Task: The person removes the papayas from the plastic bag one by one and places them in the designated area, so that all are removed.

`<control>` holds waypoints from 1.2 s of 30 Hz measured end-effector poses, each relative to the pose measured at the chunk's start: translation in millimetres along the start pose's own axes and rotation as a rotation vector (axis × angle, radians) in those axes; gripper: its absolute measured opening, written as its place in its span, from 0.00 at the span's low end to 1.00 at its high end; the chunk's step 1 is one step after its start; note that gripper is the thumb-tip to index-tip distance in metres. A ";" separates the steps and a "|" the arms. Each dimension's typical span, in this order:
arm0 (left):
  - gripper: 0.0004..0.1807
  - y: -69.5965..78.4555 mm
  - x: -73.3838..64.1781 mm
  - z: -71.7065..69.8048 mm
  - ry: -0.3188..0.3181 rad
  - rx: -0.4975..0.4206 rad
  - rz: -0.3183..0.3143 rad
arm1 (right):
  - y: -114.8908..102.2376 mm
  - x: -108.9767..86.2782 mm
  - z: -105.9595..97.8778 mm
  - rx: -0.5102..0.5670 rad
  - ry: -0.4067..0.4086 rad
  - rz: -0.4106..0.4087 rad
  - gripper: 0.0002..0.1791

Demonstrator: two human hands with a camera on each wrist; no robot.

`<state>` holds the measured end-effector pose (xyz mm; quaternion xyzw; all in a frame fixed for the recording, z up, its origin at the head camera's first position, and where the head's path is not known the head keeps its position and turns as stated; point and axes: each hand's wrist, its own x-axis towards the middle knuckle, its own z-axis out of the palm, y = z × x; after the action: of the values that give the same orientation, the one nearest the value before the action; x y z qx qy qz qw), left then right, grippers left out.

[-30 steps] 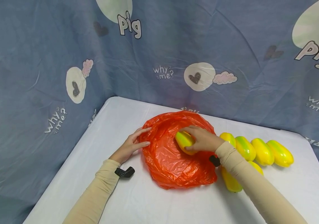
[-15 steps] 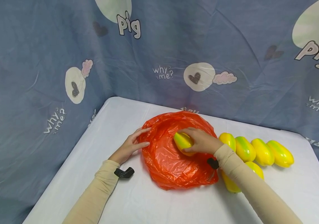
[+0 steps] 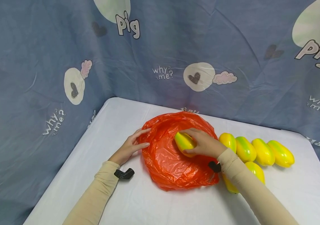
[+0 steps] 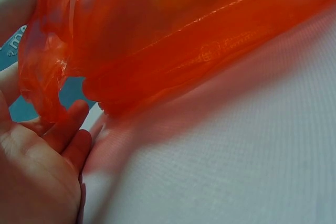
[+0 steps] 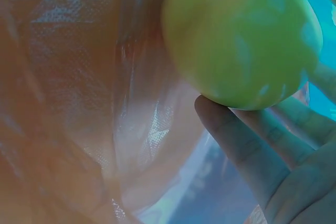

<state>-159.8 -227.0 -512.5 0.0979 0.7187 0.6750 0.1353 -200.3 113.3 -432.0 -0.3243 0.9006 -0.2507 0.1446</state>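
A red plastic bag stands on the table with its mouth spread wide. My right hand reaches into the mouth and grips a yellow-green papaya, thumb on the near side and fingers over the far side. In the right wrist view the papaya looks smooth and green, with fingertips against its lower end and the bag's film beside it. My left hand touches the bag's left rim with thumb and fingers spread apart. In the left wrist view its relaxed fingers lie along the bag's edge.
Several papayas lie in a row right of the bag on the white-covered table. Another papaya sits nearer, partly under the right forearm. A blue printed curtain hangs behind and to the left of the table.
The right hand and the papaya shift slightly left, then a little back to the right, inside the bag's mouth. The left hand stays at the rim.
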 end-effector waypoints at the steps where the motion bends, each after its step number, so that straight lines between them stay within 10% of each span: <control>1: 0.33 -0.1 -0.1 -0.1 -0.001 -0.001 0.001 | 0.1 -1.3 0.2 0.006 0.007 0.001 0.39; 36: 0.33 -2.1 1.9 -0.4 -0.005 -0.006 0.017 | 5.4 -61.4 -8.6 0.226 0.330 0.012 0.43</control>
<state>-161.6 -226.9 -514.7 0.1054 0.7156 0.6779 0.1317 -160.8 160.3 -421.8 -0.2554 0.8801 -0.3989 0.0319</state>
